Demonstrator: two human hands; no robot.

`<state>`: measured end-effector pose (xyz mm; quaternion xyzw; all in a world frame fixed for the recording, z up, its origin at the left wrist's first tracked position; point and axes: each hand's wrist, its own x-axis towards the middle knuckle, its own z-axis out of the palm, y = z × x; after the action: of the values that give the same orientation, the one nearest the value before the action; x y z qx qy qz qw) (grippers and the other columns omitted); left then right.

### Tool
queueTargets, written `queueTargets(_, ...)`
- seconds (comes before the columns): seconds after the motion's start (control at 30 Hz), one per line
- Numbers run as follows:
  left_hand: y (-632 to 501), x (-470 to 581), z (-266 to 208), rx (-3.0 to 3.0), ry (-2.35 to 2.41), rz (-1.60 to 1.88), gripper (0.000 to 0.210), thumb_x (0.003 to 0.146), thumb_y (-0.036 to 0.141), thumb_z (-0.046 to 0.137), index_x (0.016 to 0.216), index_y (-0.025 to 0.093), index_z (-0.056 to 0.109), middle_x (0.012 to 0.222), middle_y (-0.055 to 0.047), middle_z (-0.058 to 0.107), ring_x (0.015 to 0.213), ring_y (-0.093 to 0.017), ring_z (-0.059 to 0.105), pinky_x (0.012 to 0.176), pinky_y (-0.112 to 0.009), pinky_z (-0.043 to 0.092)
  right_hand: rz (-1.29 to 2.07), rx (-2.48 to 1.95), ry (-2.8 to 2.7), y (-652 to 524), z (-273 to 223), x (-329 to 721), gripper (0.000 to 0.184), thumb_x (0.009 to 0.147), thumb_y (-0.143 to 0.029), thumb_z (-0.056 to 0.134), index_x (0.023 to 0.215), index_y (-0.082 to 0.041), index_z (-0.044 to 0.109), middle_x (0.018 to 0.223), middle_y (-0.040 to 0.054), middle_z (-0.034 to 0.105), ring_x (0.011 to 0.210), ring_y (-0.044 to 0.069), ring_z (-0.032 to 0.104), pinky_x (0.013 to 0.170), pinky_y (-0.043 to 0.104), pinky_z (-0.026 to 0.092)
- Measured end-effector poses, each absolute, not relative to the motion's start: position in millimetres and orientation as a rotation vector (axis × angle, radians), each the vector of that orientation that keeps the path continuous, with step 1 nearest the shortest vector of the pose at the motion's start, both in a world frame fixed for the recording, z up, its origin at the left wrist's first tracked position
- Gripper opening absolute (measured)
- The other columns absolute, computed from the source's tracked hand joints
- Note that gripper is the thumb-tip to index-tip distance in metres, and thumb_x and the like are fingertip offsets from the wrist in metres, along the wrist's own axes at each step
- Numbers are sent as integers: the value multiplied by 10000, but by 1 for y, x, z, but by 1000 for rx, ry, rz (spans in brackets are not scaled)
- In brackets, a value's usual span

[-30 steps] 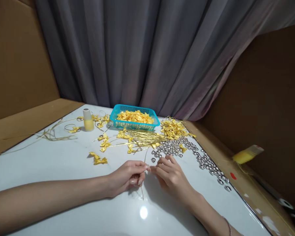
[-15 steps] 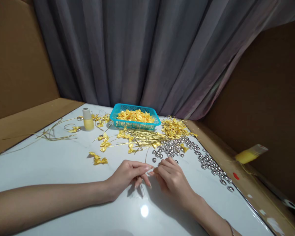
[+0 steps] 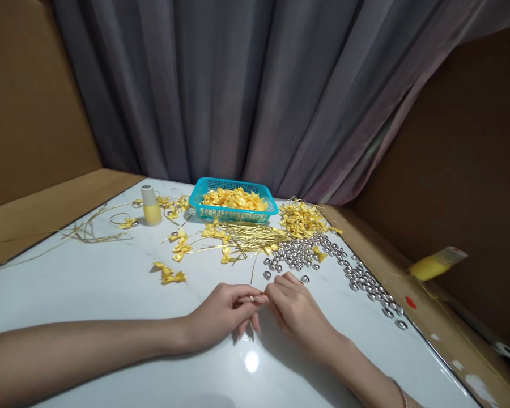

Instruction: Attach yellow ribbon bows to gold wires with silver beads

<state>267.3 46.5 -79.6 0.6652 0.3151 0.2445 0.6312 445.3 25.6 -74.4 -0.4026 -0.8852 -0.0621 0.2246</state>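
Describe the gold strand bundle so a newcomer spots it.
On the white table, find the blue basket at the far side. Just in front of it lies the gold strand bundle: thin, straight and densely massed, unlike the yellow bows and silver pieces beside it.

Before me, top of frame: curtain [image 3: 221, 85], grey shading to purple. Upper left: panel [image 3: 25, 102], brown. Centre: basket [image 3: 233, 215], turquoise, lattice-patterned; bows [image 3: 236, 199], yellow. Below: bundled strands [image 3: 250, 237], metallic gold; thin strand [image 3: 253, 271], dull gold. Right of centre: small pieces [image 3: 295, 255], silver; bow pile [image 3: 301, 218], yellow. Lower half: tabletop [image 3: 110, 289], white. Lower right: patch [image 3: 411, 302], red.
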Motion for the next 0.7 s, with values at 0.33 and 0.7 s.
queueTargets(0.33,51,271,-86,1564,777,597,198,819,290,521,762,127,620,571,5,583,435,-74,468,451,-188,394,-36,-1158,-2440,28,-76,446,322,924,-101,290,652,-174,445,565,6,470,530,140,395,583,267,301)
queueTargets(0.7,54,270,-86,1444,773,642,297,804,411,579,775,120,628,584,-8,602,441,-72,463,457,-190,384,842,-1295,-2232,32,-59,452,178,909,-237,512,819,-166,648,755,21,662,657,138,573,575,216,393)
